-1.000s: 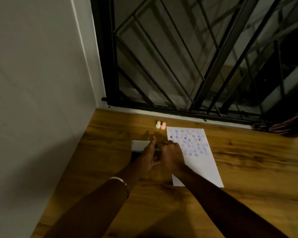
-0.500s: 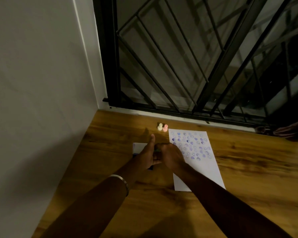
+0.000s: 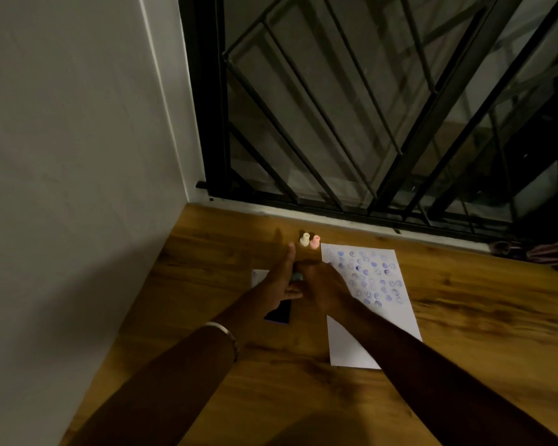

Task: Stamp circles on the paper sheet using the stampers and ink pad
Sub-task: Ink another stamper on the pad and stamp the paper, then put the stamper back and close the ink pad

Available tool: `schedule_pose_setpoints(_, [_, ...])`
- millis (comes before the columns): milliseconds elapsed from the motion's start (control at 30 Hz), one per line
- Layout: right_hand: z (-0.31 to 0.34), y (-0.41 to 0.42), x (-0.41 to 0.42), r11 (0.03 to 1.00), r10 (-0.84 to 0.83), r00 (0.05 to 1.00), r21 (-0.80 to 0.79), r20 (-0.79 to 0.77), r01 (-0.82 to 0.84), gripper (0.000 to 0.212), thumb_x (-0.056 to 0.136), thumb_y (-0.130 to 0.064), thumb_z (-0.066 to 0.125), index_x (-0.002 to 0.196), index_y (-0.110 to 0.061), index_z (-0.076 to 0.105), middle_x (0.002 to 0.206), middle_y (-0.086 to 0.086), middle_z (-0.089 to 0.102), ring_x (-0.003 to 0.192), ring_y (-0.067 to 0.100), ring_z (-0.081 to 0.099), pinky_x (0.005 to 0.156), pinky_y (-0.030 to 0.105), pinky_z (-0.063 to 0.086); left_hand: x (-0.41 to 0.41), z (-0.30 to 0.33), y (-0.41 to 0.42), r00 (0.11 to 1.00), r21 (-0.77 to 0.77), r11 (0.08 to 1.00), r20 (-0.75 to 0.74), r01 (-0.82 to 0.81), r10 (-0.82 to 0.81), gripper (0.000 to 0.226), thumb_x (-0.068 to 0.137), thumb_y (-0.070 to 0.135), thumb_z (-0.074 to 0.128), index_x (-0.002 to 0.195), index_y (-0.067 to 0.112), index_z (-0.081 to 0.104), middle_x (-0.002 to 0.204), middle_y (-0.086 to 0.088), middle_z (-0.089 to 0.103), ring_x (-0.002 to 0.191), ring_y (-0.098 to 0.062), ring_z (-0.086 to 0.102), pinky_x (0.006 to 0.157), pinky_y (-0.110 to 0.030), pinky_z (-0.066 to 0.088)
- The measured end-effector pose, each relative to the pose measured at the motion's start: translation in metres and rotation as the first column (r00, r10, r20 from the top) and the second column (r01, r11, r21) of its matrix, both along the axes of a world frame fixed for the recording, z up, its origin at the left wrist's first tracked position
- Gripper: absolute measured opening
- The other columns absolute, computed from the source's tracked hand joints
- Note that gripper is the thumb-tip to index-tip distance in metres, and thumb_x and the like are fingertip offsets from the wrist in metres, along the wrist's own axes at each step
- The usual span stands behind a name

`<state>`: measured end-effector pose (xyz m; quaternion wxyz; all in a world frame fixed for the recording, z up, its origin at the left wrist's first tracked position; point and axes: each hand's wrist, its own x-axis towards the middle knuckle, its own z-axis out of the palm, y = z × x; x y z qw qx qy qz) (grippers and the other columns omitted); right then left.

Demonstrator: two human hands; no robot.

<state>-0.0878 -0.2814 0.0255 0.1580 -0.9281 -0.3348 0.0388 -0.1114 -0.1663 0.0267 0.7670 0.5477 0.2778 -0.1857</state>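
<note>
On the wooden floor point(image 3: 464, 317), one paper sheet point(image 3: 384, 317), two standing stampers point(image 3: 310, 241), both hands point(image 3: 303, 284) together around a third, teal stamper point(image 3: 296, 277).

Dim, warm indoor light from above and behind; hands point(image 3: 303, 281) cast soft shadows on wooden table point(image 3: 464, 317); motion blur throughout; wide-angle bowing at edges.

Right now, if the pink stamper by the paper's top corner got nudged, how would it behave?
The pink stamper is small and stands upright on a narrow base, so it would probably tip rather than slide. It looks rounded, so it may roll once down. The cream stamper stands close beside it and would likely get knocked too.
</note>
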Motion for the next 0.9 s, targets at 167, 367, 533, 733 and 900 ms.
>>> schedule_pose_setpoints(167, [0.006, 0.011, 0.033, 0.993, -0.009, 0.995, -0.116, 0.101, 0.021, 0.026, 0.092, -0.015, 0.058, 0.117, -0.019, 0.064, 0.121, 0.013, 0.065, 0.111, 0.033, 0.059, 0.095, 0.043, 0.051, 0.013, -0.019, 0.033, 0.981, 0.598, 0.796, 0.191, -0.093, -0.029, 0.039, 0.098, 0.033, 0.046, 0.125, 0.005, 0.056, 0.128, -0.016, 0.060, 0.118, -0.031, 0.058, 0.101, -0.040, 0.048])
schedule_pose_setpoints(367, [0.008, 0.024, 0.071, 0.995, 0.011, 0.990, -0.101, 0.141, 0.003, 0.024, 0.090, -0.020, 0.061, 0.113, -0.015, 0.064, 0.114, 0.009, 0.068, 0.111, 0.026, 0.060, 0.101, 0.038, 0.043, 0.009, -0.048, 0.068, 0.964, 0.891, 0.438, 0.210, -0.121, -0.160, 0.036, 0.100, 0.033, 0.041, 0.116, 0.007, 0.062, 0.121, -0.016, 0.062, 0.114, -0.031, 0.056, 0.100, -0.039, 0.043])
schedule_pose_setpoints(533, [0.007, 0.039, 0.096, 0.949, -0.010, 0.981, -0.308, 0.193, 0.070, 0.028, 0.087, -0.021, 0.063, 0.115, -0.022, 0.062, 0.112, 0.005, 0.067, 0.107, 0.024, 0.057, 0.101, 0.039, 0.038, 0.001, -0.067, 0.079, 0.931, 0.943, 0.270, 0.265, -0.195, -0.253, 0.028, 0.098, 0.029, 0.048, 0.105, 0.009, 0.066, 0.113, -0.015, 0.061, 0.104, -0.029, 0.056, 0.086, -0.034, 0.043])
schedule_pose_setpoints(733, [-0.004, 0.048, 0.121, 0.915, -0.029, 0.984, -0.390, 0.177, 0.097, 0.032, 0.088, -0.021, 0.063, 0.119, -0.018, 0.060, 0.116, 0.007, 0.066, 0.112, 0.027, 0.053, 0.105, 0.042, 0.034, 0.003, -0.082, 0.080, 0.908, 0.915, 0.294, 0.348, -0.275, -0.234, 0.021, 0.092, 0.036, 0.058, 0.087, 0.018, 0.066, 0.102, -0.006, 0.063, 0.101, -0.022, 0.055, 0.079, -0.023, 0.034])
schedule_pose_setpoints(900, [-0.016, 0.050, 0.136, 0.886, 0.009, 0.984, -0.458, 0.177, 0.074, 0.031, 0.088, -0.020, 0.062, 0.118, -0.017, 0.062, 0.114, 0.008, 0.067, 0.109, 0.028, 0.055, 0.102, 0.042, 0.036, 0.005, -0.090, 0.081, 0.888, 0.896, 0.326, 0.387, -0.300, -0.247, 0.024, 0.089, 0.046, 0.057, 0.086, 0.023, 0.064, 0.097, -0.001, 0.062, 0.098, -0.019, 0.055, 0.081, -0.024, 0.036])
